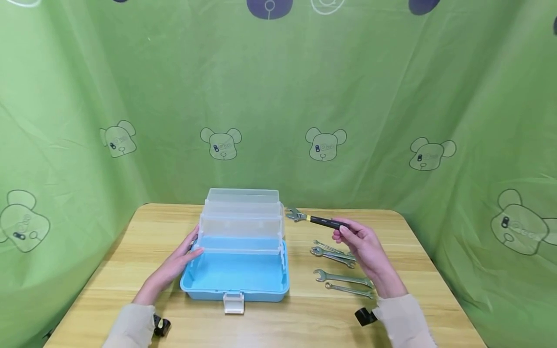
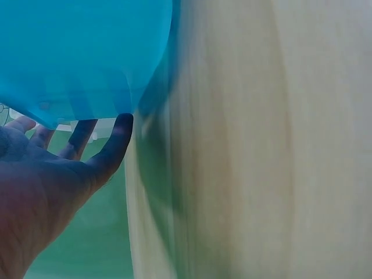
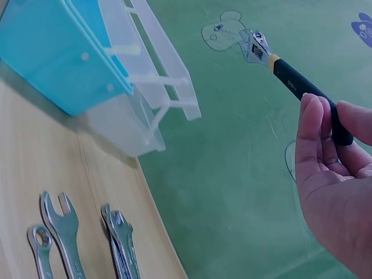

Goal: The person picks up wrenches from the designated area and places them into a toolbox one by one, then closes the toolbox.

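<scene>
My right hand [image 1: 359, 241] pinches an adjustable wrench [image 1: 322, 221] by the end of its black handle. The wrench is raised above the table, its metal head pointing left toward the toolbox; in the right wrist view the wrench [image 3: 296, 78] shows a yellow band below the head. A light-blue toolbox [image 1: 235, 296] stands open, with translucent trays [image 1: 241, 224] raised at its back. My left hand [image 1: 176, 261] holds the toolbox's left side, thumb over the rim and fingers along the outside. In the left wrist view the fingers [image 2: 113, 148] reach the blue wall's edge.
Several wrenches lie on the table right of the toolbox, among them an open-end wrench [image 1: 344, 279] and a smaller combination wrench [image 1: 349, 290]. A white latch [image 1: 234, 303] hangs at the toolbox's front. Behind the wooden table [image 1: 261, 331] hangs a green curtain [image 1: 270, 87].
</scene>
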Motion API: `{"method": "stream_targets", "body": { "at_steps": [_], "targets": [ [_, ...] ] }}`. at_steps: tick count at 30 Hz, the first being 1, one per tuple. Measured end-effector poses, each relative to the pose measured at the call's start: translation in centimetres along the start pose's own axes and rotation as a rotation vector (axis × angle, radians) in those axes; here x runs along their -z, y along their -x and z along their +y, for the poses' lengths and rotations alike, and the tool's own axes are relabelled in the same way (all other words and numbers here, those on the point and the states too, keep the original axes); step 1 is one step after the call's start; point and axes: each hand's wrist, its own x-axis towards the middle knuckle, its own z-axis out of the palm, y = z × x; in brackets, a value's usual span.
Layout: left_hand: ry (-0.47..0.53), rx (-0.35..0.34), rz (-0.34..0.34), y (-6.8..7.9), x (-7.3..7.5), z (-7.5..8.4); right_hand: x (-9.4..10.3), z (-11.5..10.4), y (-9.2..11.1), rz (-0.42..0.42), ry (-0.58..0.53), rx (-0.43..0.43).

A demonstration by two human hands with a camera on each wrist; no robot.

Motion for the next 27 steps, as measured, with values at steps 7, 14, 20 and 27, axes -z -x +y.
{"method": "stream_targets", "body": {
  "at_steps": [7, 14, 20, 27],
  "targets": [
    [-0.022, 0.005, -0.015, -0.1, -0.3, 0.3, -1.4, 0.5, -0.3, -0.013, 0.010, -0.002],
    [-0.063, 0.008, -0.012, -0.1, -0.3, 0.0, -2.8, 1.3, -0.9, -0.007, 0.048, -0.045],
    [-0.084, 0.019, -0.006, 0.0, -0.3, -0.4, -4.0, 2.0, -1.2, -0.010, 0.076, -0.087],
    [-0.092, 0.025, 0.002, -0.1, -0.3, -0.3, -5.2, 2.3, -1.8, 0.000, 0.083, -0.113]
  ]
}}
